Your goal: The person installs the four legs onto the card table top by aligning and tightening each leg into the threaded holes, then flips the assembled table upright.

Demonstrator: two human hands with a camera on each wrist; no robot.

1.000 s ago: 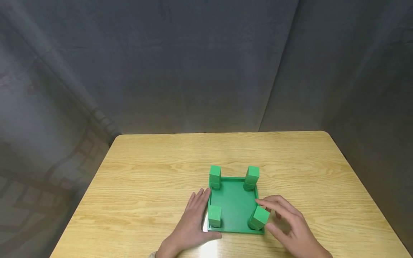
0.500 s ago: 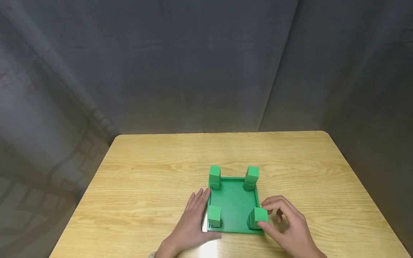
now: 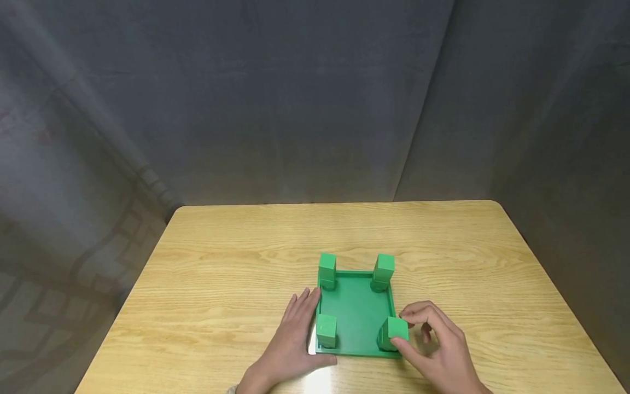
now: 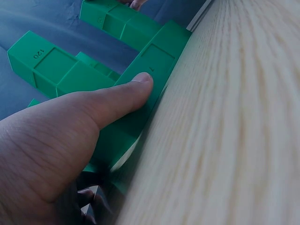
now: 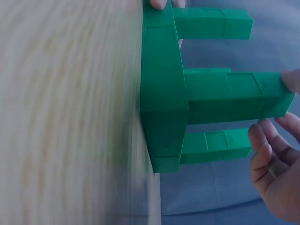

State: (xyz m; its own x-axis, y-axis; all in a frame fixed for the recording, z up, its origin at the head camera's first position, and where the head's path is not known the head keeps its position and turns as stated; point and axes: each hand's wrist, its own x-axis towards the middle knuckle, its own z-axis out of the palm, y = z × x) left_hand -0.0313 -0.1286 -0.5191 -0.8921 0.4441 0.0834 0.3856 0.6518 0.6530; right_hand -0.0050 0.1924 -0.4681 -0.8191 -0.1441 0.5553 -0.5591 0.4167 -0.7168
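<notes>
A square green tray (image 3: 354, 309) with a low wall has an upright green post at each corner. My right hand (image 3: 438, 342) pinches the near-right post (image 3: 396, 328) near its top, with the thumb on one side and fingertips on the other. That post (image 5: 229, 98) stands upright in the right wrist view. My left hand (image 3: 290, 345) lies along the tray's left wall, its fingers straight. Its thumb (image 4: 126, 91) presses the near wall, which bears a small mark. Beside it the near-left post (image 4: 47, 63) shows the number 120. The left fingertips are mostly hidden in the left wrist view.
The far-left post (image 3: 327, 268) and far-right post (image 3: 384, 269) rise above the tray's back wall. All stand on a wooden table (image 3: 236, 251). Behind it hangs a dark grey curtain (image 3: 275, 109), which also covers both sides.
The near-right post was tilted to the right and has been straightened upright by my right hand. My right thumb and fingers have closed in around its top. The left hand stays in place.
</notes>
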